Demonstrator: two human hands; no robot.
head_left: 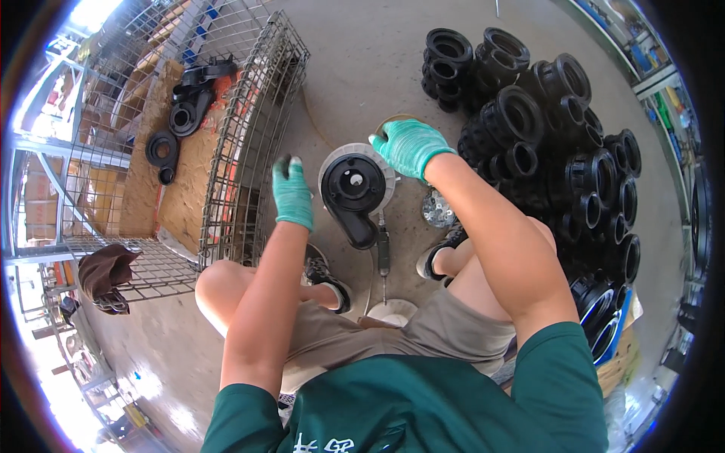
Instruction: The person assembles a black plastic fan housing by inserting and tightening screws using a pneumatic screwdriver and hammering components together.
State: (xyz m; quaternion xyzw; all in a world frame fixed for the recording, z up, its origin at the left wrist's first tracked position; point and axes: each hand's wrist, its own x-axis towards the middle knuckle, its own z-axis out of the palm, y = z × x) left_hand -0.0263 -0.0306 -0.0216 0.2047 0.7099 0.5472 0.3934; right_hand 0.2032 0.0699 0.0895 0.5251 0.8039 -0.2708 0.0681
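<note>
A black snail-shaped housing (353, 190) with a round hole in its middle lies on a pale round stand (327, 162) on the floor between my feet. My left hand (292, 195), in a teal glove with dark fingertips, hovers left of the housing, fingers pointing away from me and apart from it. Over the stand's far right edge is my gloved right hand (411, 147), its fingers curled in; whatever they may hold is hidden. A green-bodied power screwdriver (384, 253) lies just below the housing. Small metal pieces fill a round dish (437, 209) to the right.
At the left stands a wire cage (253, 143) with cardboard inside and several black housings (183, 118). Black ribbed parts (517, 117) are stacked high at the right. A brown cloth (107, 276) hangs on the cage's near corner. A pale disc (393, 309) lies near my seat.
</note>
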